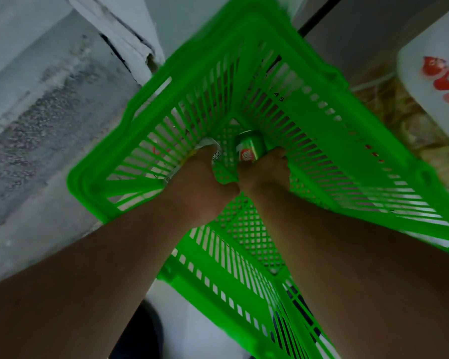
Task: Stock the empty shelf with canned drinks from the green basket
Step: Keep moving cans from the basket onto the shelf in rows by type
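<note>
Leftmost, a grey-white wall (44,104) with a mottled, scuffed surface runs along the frame, blurred. Beside it sits the green basket (319,117), seen from above, its slatted walls opening toward the camera and its mesh floor deep in the middle.

Both forearms reach down into the basket, side by side, wrists nearly touching. Left hand (202,177): down at the basket floor near the left wall, fingers curled around a white can (213,152) with dark lettering; only a sliver of the can shows past the knuckles, so the exact grasp is hard to read, but the hand looks clenched on it. Some white and yellow packaging shows just left of that hand, through or against the slats; cannot tell which.

Right hand (266,169): just beside the left, fingers wrapped around the lower part of a green can (250,149) bearing a red label. The can lies tilted on the mesh floor, top end pointing away from the camera.

Farther right, outside the basket, a white container (430,60) with red markings, and tan bundled material (389,120) beneath it, blurred.
</note>
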Tool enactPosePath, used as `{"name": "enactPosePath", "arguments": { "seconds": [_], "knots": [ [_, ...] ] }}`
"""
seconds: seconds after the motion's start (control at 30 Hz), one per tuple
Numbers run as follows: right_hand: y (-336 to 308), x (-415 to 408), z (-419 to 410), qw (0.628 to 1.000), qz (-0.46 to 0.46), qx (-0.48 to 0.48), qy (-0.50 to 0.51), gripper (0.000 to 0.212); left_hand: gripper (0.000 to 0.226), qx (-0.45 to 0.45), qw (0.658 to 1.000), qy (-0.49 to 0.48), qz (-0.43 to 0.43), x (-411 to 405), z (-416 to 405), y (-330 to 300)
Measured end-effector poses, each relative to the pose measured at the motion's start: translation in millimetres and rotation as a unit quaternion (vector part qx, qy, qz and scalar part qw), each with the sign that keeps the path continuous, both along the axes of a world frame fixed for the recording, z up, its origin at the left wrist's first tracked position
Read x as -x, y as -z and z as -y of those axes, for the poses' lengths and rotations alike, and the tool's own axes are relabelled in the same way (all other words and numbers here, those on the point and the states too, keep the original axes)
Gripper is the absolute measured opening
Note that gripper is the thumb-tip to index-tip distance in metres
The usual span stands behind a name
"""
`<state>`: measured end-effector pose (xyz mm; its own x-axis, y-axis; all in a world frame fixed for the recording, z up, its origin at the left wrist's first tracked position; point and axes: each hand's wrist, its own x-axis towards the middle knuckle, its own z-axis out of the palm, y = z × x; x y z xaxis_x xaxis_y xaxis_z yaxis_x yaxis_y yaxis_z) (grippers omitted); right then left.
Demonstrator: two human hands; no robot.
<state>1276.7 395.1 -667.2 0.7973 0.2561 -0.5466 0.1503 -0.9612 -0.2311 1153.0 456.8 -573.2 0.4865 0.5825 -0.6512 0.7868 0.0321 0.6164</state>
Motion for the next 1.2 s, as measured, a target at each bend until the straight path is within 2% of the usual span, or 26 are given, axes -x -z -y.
{"name": "enactPosePath", "arguments": {
  "seconds": [0.1,0.23,0.33,0.47,0.63,0.73,0.8,0.87,0.97,1.03,1.13,1.2],
  "knots": [
    [3,-2,6,0.998,0.027,0.021,-0.046,0.07,0.09,0.008,1.0,-0.007,-0.001,0,0,-1],
    [11,-15,2,0.994,-0.005,0.05,-0.101,0.078,0.091,0.01,1.0,-0.002,-0.001,-2,2,0],
    [8,-16,5,0.995,-0.086,0.03,-0.049,0.075,0.086,0.01,1.0,0.021,0.007,-2,7,-10],
    [-39,-6,34,0.979,-0.188,-0.064,0.054,0.07,0.073,-0.006,0.999,0.03,0.031,1,18,-49],
    [-149,0,72,0.947,-0.246,-0.162,0.131,0.065,0.061,0.019,0.999,0.014,0.039,12,41,-127],
    [-222,6,92,0.924,-0.293,-0.196,0.149,0.074,0.089,0.027,0.999,0.041,0.022,23,58,-188],
    [-271,13,104,0.918,-0.293,-0.218,0.152,0.078,0.098,0.034,0.997,0.065,0.021,31,65,-231],
    [-322,21,113,0.906,-0.298,-0.254,0.162,0.076,0.093,0.034,0.996,0.076,0.029,38,73,-279],
    [-403,32,129,0.894,-0.296,-0.291,0.169,0.071,0.068,0.038,0.994,0.095,0.049,48,84,-355],
    [-460,38,141,0.888,-0.283,-0.312,0.184,0.069,0.071,0.04,0.991,0.109,0.064,53,92,-407],
    [-547,45,159,0.88,-0.251,-0.342,0.213,0.068,0.06,0.061,0.985,0.128,0.095,57,103,-487],
    [-607,50,172,0.872,-0.227,-0.368,0.23,0.064,0.063,0.05,0.983,0.137,0.116,57,112,-538]
  ]
}}
